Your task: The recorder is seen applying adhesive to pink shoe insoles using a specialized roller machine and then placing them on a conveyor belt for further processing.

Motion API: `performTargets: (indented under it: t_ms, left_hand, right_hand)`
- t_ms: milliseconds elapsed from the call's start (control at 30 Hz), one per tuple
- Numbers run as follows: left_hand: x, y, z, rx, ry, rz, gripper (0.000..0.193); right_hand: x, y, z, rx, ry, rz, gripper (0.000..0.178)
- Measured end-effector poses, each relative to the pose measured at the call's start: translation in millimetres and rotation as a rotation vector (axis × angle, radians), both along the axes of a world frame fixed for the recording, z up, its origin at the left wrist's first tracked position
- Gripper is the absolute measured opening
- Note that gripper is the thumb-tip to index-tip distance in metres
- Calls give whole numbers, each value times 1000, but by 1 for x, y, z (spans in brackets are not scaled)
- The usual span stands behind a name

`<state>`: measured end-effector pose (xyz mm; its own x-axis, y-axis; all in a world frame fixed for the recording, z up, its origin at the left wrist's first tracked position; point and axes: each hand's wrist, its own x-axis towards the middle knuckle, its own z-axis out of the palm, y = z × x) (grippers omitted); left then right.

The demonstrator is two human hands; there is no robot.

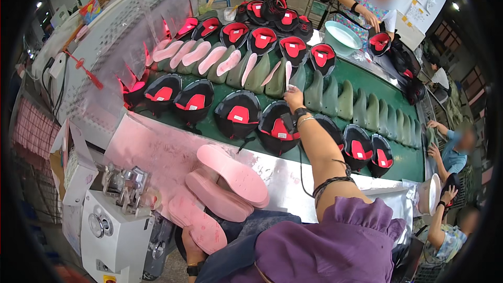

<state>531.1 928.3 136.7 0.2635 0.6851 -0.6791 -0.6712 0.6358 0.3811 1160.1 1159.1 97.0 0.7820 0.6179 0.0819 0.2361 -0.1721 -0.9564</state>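
My right hand [294,97] stretches out over the green work surface, its fingers closed on the lower end of a narrow-looking pink insole [288,73]. That insole stands edge-on beside a green shoe last [297,77] in the middle row. Low in the view, my left hand [193,245] grips a pink insole [199,225] near my lap; whether more lie under it I cannot tell. Stacked pink insoles [230,173] rest next to it. Several lasts to the left carry pink insoles [209,61] on top; lasts farther right [346,99] are bare.
Black shoe uppers with red linings [238,115] line both sides of the green conveyor [387,152]. A pink-dusted metal ledge [152,141] borders the near side. At left stands a white machine [112,230]. Across the belt, a person [361,10] handles a shoe near a pale basin [343,36].
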Motion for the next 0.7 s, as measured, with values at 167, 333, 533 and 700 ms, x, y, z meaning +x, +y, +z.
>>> performTargets:
  t_ms: [167,333,533,700]
  left_hand:
    - [-33,-16,12,-52,166,98,49]
    - [-15,-6,7,-31,124,96,50]
    - [-1,-1,13,31,92,57,50]
    - [-23,-21,3,14,141,81,48]
  right_hand:
    - [-168,51,0,-91,-307,120,46]
    - [-141,83,10,-153,-491,126,43]
    - [-100,111,32,-166,-623,203,44]
    - [-264,78,96,62,-400,398,27]
